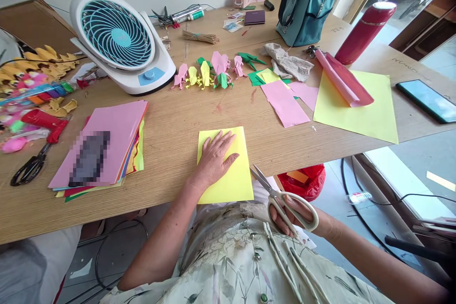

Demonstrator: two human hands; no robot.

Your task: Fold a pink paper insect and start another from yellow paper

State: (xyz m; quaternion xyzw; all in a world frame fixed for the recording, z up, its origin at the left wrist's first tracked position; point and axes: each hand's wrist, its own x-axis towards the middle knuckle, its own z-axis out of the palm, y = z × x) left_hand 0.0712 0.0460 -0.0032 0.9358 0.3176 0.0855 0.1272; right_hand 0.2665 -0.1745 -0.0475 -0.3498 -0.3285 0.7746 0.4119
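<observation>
My left hand (pixel 216 156) lies flat with its fingers spread on a yellow sheet of paper (pixel 235 185). The sheet rests at the front of the table, its near edge sticking out a little past the table's edge. Off the table, to the right of the sheet, my right hand (pixel 290 213) holds scissors (pixel 272 190) by their pale handles. Their blades are slightly apart and point up and to the left, close to the sheet's right side.
A stack of coloured paper (pixel 117 123) and a fan (pixel 117 38) stand left. Folded paper figures (pixel 204 73) line the middle. Pink pieces (pixel 285 102), a larger yellow sheet (pixel 374 123), a red bottle (pixel 366 33) and a phone (pixel 429 99) lie right. Below hangs a red bag (pixel 313 183).
</observation>
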